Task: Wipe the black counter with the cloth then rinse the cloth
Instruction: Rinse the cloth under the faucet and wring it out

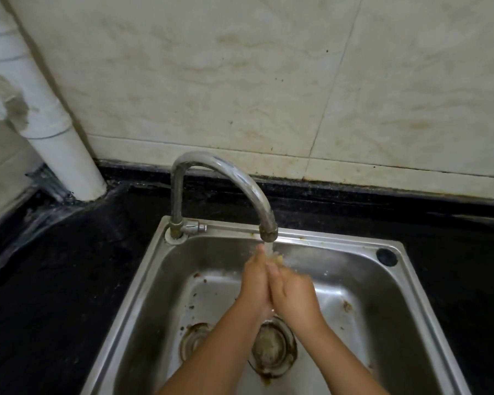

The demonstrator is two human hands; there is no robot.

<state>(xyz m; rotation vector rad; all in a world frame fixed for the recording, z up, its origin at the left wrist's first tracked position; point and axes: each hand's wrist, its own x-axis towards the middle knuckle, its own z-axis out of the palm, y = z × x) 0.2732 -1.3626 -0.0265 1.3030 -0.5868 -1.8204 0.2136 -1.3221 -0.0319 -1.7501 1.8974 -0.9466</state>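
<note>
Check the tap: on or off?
On. Water streams from the tap spout onto the cloth pressed between left hand and right hand.
</note>
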